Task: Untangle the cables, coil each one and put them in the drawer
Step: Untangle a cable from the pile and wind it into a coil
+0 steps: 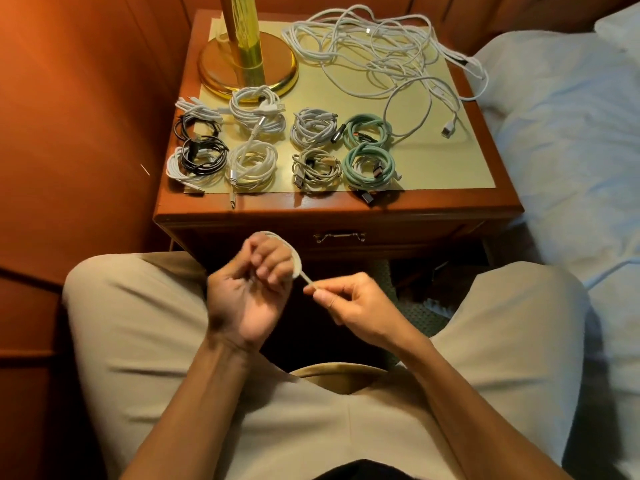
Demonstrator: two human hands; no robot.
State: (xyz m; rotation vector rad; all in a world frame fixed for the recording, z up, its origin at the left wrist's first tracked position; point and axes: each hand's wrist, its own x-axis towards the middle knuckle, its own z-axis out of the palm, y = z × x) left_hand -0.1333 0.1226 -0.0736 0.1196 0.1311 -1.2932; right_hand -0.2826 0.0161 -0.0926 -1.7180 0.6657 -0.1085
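Over the lap, left hand grips a coiled white cable; right hand pinches its end.

Beside the brass-gold lamp base on your reddish-brown nightstand, with its pale yellow-green top, you have white tangled cables. In front of the lamp lie white, black and grey coils, then two mint-green coils. Your trousers are beige.
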